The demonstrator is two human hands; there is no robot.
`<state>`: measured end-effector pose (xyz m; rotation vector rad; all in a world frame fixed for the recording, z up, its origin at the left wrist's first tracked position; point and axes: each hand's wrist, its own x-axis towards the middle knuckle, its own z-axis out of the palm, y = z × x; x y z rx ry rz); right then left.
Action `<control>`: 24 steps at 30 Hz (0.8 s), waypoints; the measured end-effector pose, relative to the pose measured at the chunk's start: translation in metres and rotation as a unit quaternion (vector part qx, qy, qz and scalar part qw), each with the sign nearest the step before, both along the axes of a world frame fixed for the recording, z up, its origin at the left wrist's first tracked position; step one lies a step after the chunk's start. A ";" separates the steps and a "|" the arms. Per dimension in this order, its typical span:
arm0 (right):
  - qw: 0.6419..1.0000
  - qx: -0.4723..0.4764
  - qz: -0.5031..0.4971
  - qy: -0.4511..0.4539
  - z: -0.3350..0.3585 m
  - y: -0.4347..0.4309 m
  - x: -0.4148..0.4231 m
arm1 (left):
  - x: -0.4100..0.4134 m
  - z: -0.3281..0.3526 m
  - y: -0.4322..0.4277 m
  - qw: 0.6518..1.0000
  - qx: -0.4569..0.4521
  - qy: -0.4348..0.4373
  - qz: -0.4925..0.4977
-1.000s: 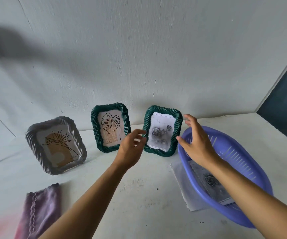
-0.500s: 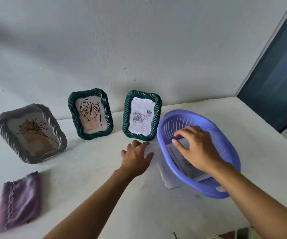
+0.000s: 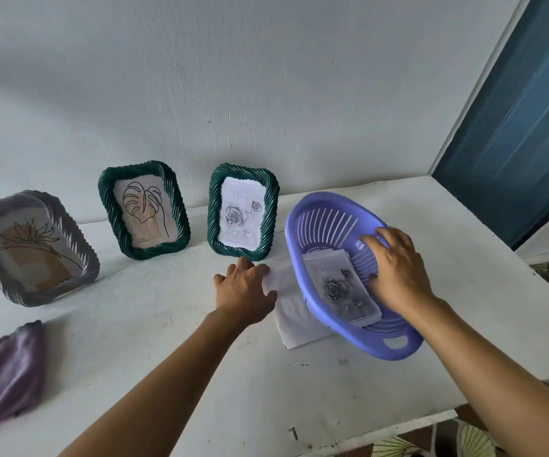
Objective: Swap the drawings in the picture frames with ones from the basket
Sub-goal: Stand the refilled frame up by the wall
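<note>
My right hand (image 3: 398,268) has slid to the right inner wall of the basket (image 3: 395,352), fingers loose and holding nothing, uncovering the rose drawing (image 3: 339,288). My left hand (image 3: 245,290) now lies flat on the white sheet (image 3: 291,321) left of the basket. The drawing lies inside the basket, its long axis along the basket's length and its top toward the far rim.

Glossy plastic basket (image 3: 324,301), paper drawing (image 3: 340,288), matt table (image 3: 167,341)

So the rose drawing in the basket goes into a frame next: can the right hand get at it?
Probably yes. The right hand is inside the basket, right beside the rose drawing, which lies on top of the stack with nothing covering it.
</note>
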<state>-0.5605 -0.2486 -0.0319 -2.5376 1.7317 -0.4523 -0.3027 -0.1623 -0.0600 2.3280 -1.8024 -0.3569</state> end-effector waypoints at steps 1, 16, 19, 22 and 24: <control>1.000 0.005 -0.003 0.004 -0.001 -0.001 -0.003 | -0.001 0.000 0.000 1.000 0.001 0.006 0.003; 0.996 -0.034 -0.009 0.077 0.009 -0.025 -0.019 | -0.007 -0.001 -0.012 0.995 0.035 0.085 0.048; 0.995 -0.028 -0.008 0.094 0.015 -0.030 -0.023 | -0.009 -0.001 -0.014 0.993 0.045 0.089 0.057; 0.994 -0.022 -0.008 0.105 0.015 -0.033 -0.024 | -0.012 -0.001 -0.015 0.992 0.052 0.088 0.072; 0.994 -0.020 -0.008 0.112 0.012 -0.033 -0.024 | -0.016 0.002 -0.015 0.991 0.058 0.084 0.081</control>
